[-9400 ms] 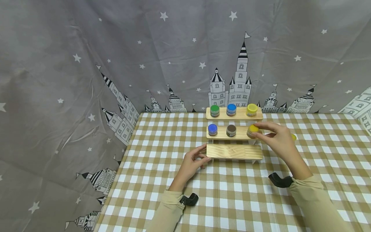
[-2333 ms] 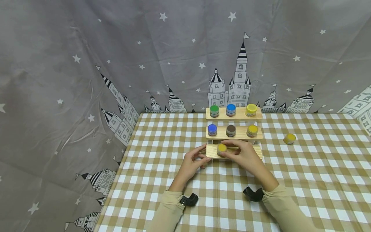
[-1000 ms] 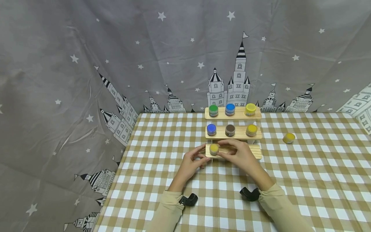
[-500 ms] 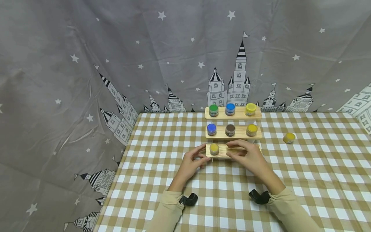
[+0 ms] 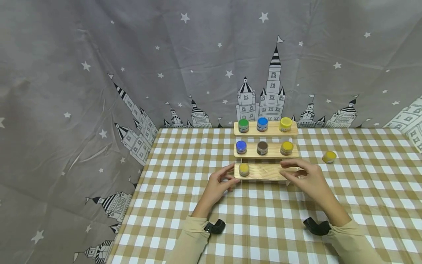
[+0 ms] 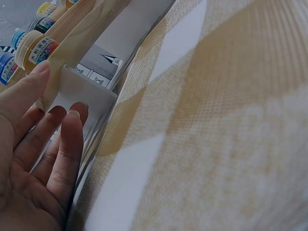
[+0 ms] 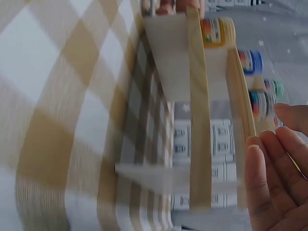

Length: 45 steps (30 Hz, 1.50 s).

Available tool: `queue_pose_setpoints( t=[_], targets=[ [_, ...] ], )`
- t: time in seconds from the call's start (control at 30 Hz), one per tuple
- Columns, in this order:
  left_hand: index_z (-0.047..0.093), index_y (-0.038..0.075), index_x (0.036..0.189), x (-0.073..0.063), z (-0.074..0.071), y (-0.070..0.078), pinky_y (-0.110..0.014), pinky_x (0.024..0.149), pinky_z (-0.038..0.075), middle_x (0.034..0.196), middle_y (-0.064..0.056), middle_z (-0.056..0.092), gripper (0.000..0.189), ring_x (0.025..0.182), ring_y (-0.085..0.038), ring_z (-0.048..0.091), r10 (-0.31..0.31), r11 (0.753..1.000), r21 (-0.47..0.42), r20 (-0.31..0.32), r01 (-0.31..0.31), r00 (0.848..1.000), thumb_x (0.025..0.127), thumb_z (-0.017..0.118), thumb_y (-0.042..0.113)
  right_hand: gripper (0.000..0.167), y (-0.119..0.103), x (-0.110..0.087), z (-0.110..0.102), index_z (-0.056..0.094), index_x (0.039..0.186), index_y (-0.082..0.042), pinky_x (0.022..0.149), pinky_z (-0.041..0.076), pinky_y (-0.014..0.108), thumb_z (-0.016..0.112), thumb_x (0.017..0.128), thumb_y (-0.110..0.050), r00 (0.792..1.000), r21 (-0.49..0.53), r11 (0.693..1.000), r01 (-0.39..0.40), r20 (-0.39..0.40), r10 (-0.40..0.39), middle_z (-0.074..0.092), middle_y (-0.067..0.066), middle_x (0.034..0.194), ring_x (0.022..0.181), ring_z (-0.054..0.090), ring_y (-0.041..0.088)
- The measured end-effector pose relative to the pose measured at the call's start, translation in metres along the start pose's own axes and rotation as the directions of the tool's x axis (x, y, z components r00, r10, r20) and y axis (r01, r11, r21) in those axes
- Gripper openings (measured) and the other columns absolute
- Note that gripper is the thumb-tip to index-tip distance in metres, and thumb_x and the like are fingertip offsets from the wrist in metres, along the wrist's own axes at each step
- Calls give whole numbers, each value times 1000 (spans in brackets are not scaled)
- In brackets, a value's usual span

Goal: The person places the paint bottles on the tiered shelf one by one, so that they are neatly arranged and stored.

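Note:
A three-tier wooden display stand [image 5: 263, 172] with white side supports stands on the table. My left hand [image 5: 217, 185] grips the left end of its lowest shelf, thumb at the front edge and index finger behind. On that end sits a dull-yellow paint jar [image 5: 244, 169], upright. My right hand [image 5: 308, 178] is above the lowest shelf's right end, thumb and fingers apart, holding nothing. In the right wrist view, the fingers [image 7: 257, 168] are spread beside the shelves. The middle shelf carries a violet-blue jar [image 5: 241, 147], a brown jar [image 5: 262, 147] and a yellow-ochre jar [image 5: 287, 148].
A green jar [image 5: 243, 125], a blue jar [image 5: 262, 124] and a bright yellow jar [image 5: 285, 124] stand on the top shelf. Another yellow jar [image 5: 329, 157] is right of the stand on the checked tablecloth [image 5: 184, 165]. A grey castle-print curtain [image 5: 148, 44] hangs behind.
My right hand has slid the dull-yellow jar left along the lowest shelf, let it go and moved right. Earlier it released the yellow-ochre jar on the middle shelf. My left hand stays put.

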<state>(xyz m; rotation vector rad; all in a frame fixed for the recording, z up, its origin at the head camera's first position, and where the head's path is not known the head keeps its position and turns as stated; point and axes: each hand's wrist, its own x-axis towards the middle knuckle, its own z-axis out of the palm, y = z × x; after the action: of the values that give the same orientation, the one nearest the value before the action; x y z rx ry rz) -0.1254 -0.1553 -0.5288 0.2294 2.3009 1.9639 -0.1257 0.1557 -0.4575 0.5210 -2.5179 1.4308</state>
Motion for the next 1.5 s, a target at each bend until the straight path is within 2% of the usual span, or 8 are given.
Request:
queue_pose_setpoints(
  t=[0.5, 0.73, 0.9, 1.0, 1.07, 1.13, 1.37, 1.5],
  targets=[
    [58, 14, 148, 1, 0, -1, -26, 62, 62, 99, -24, 76, 60, 68, -9, 66, -14, 1000, -1, -1, 14, 1000, 92, 78, 8, 35, 46, -9, -55, 72, 124, -1, 73, 50, 0, 80, 91, -8, 993, -152, 983, -102, -68, 92, 74, 24, 117, 100, 50, -26],
    [58, 15, 148, 1, 0, -1, -25, 61, 62, 99, -24, 76, 60, 66, -10, 65, -15, 1000, -1, -5, 15, 1000, 92, 78, 8, 34, 68, -8, -70, 73, 122, -1, 70, 47, -3, 81, 90, -12, 977, -208, 965, -159, -173, 123, 74, 18, 113, 98, 46, -29],
    [57, 13, 148, 1, 0, 0, -26, 62, 63, 99, -23, 76, 60, 69, -9, 66, -14, 1000, 2, -6, 14, 1000, 92, 78, 8, 36, 85, -8, -79, 72, 125, -1, 69, 45, -4, 79, 93, -15, 965, -210, 956, -206, -208, 162, 70, 26, 127, 98, 46, -28],
    [57, 12, 148, 0, 0, 0, -26, 61, 62, 99, -24, 76, 61, 68, -9, 66, -10, 1000, 0, -5, 10, 1000, 92, 78, 8, 38, 93, -8, -82, 68, 128, 4, 72, 42, -8, 76, 94, -12, 975, -217, 958, -187, -161, 154, 60, 31, 141, 115, 64, 3],
    [57, 12, 148, 0, 0, 0, -26, 61, 62, 99, -24, 76, 61, 66, -10, 65, -7, 1000, -6, -4, 7, 1000, 92, 78, 8, 41, 97, -7, -84, 63, 132, 8, 75, 38, -10, 72, 97, -11, 983, -226, 958, -176, -101, 157, 51, 35, 147, 127, 62, 34],
    [57, 12, 148, 0, 0, 0, -26, 61, 62, 98, -24, 76, 61, 66, -10, 65, -5, 1000, -6, -2, 5, 1000, 92, 78, 8, 43, 100, -7, -85, 59, 136, 11, 77, 34, -11, 68, 100, -11, 986, -239, 956, -169, -53, 161, 46, 38, 150, 124, 52, 60],
    [57, 12, 148, 0, 0, 1, -27, 62, 63, 98, -22, 76, 61, 68, -9, 66, -4, 1000, 4, 3, 4, 1000, 91, 79, 9, 40, 106, -6, -84, 58, 136, 11, 74, 33, -9, 65, 99, -4, 978, -260, 943, -210, -68, 199, 54, 39, 140, 115, 53, 53],
    [57, 12, 148, 0, 0, 0, -27, 62, 63, 98, -22, 76, 61, 68, -10, 66, -2, 1000, 12, 0, 2, 1000, 92, 78, 9, 40, 105, -7, -82, 61, 134, 10, 76, 33, 1, 68, 99, -8, 971, -272, 932, -239, -88, 224, 57, 38, 134, 116, 55, 50]
  ],
)
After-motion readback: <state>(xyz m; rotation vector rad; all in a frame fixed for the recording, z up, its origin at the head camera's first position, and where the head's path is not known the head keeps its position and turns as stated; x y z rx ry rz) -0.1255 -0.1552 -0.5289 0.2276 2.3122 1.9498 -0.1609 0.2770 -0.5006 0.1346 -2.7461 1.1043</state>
